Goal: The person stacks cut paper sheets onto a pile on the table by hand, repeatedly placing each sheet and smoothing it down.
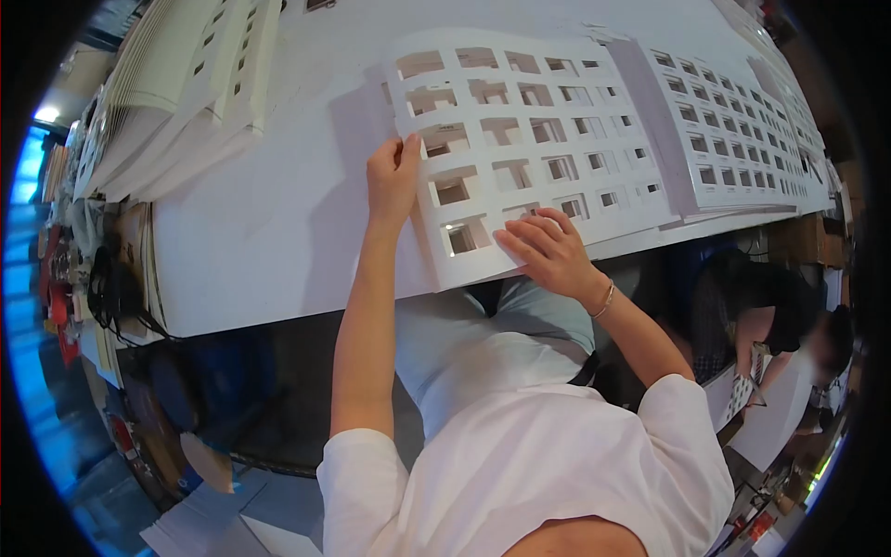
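A white cardboard panel [520, 158] with rows of square cutouts stands raised above the table like a shallow box. Through its holes, more white cardboard shows underneath. My left hand [393, 178] is closed on the panel's left edge, the thumb up and the other fingers partly hidden. Near the lower edge, my right hand [549, 249] lies on the panel with its fingers stretched out and a bracelet at the wrist.
Another white sheet with cutouts [724, 139] lies to the right on the white table [269, 223]. A stack of folded cardboard sheets [186, 93] stands at the upper left. Below right, another person [766, 306] bends over white pieces. Black cords [116, 288] hang at the left.
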`<act>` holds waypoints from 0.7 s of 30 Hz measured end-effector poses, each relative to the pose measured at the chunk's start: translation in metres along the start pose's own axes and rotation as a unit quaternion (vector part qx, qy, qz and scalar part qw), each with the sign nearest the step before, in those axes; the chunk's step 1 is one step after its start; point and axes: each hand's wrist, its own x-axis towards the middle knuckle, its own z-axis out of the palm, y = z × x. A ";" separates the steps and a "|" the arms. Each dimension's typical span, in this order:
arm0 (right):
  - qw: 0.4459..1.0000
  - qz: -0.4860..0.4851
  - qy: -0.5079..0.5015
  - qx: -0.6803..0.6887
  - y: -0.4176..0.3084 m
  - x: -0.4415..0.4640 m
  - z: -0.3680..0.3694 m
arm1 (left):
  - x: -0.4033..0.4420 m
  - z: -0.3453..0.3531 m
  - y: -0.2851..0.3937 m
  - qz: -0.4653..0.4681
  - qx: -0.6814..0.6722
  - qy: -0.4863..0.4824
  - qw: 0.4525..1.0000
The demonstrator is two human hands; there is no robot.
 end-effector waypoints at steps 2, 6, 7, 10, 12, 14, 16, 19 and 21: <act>1.000 0.002 -0.007 0.004 0.001 0.000 0.000 | 0.001 -0.002 -0.005 0.000 0.054 0.002 0.999; 0.999 0.036 0.001 0.025 -0.005 -0.001 0.001 | -0.003 0.003 0.001 -0.014 0.011 0.026 1.000; 0.998 0.049 0.019 0.020 -0.011 -0.001 0.001 | -0.005 0.003 0.003 -0.012 0.002 0.033 0.999; 0.998 0.048 0.044 0.002 -0.037 0.003 0.000 | -0.009 0.005 0.005 -0.006 -0.001 0.050 0.999; 0.999 0.035 0.030 0.009 -0.054 0.011 0.000 | -0.011 0.007 0.006 0.004 0.002 0.054 0.999; 0.999 0.019 -0.004 0.037 -0.067 0.023 0.003 | -0.011 0.010 0.006 0.016 0.017 0.058 0.998; 0.997 0.041 0.000 0.062 -0.068 0.025 0.017 | -0.009 0.009 0.000 0.034 0.046 0.070 0.996; 0.998 0.030 0.017 0.062 -0.059 0.014 0.045 | -0.011 0.010 -0.003 0.038 0.005 0.056 0.998; 0.998 0.017 0.027 0.057 -0.054 0.013 0.052 | -0.011 0.007 -0.002 0.053 -0.014 0.083 0.995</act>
